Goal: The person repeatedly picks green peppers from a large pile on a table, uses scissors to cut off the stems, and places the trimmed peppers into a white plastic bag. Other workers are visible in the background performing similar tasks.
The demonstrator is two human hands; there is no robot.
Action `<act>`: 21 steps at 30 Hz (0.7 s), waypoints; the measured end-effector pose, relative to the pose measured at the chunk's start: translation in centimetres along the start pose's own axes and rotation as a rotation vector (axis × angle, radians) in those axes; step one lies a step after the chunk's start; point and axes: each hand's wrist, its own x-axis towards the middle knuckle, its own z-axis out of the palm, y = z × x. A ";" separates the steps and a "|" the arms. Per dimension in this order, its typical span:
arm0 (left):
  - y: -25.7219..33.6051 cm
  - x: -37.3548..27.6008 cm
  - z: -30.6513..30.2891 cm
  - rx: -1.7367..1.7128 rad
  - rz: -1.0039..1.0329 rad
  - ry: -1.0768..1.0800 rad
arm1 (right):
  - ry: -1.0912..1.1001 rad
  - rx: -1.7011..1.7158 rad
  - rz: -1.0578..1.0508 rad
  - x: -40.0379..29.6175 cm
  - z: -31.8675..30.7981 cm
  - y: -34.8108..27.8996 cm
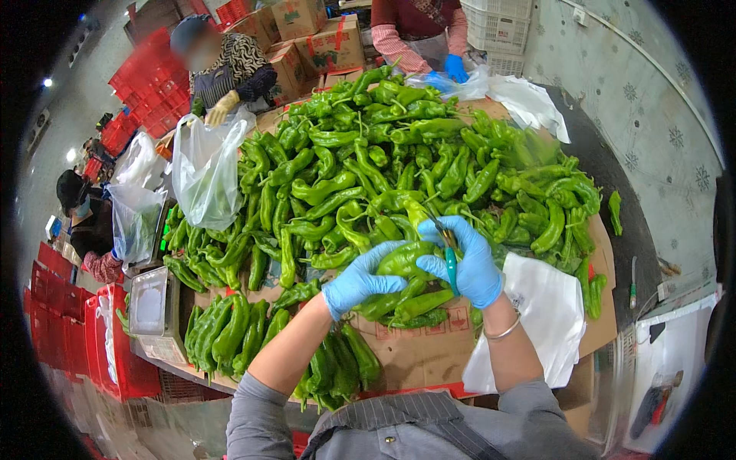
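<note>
My left hand (363, 277), in a blue glove, is closed around a green pepper (406, 262) in front of my chest. Small snips with teal handles (451, 265) are held in my blue-gloved right hand (468, 261), their dark blades pointing up and away from me. The right thumb lies close by the held pepper; whether it touches is hard to tell. Beyond both hands spreads a large heap of green peppers (345, 178). Under them lie more loose peppers (422, 305) on cardboard (420, 362). Peppers lined up side by side (230, 333) lie to the left.
White plastic bags (535, 310) lie beside my right forearm. A scale (152, 302) and a filled clear bag (207, 172) stand left. A knife (633, 282) lies at the right edge. Three co-workers are around the table, one wearing blue gloves (456, 69). Red crates (121, 339) stand left.
</note>
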 end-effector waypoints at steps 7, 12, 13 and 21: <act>2.0 3.1 -2.1 0.730 0.334 0.143 | 0.642 0.123 0.088 0.7 -4.0 5.4; 1.7 10.8 -8.2 1.517 0.608 0.377 | 0.565 0.446 0.273 -0.9 -5.3 7.9; 1.8 12.4 -8.8 1.603 0.605 0.251 | 0.605 0.769 0.374 -1.0 -5.4 8.0; 6.2 29.1 -18.3 1.962 0.283 0.563 | 0.560 0.277 0.330 -3.3 -5.9 9.1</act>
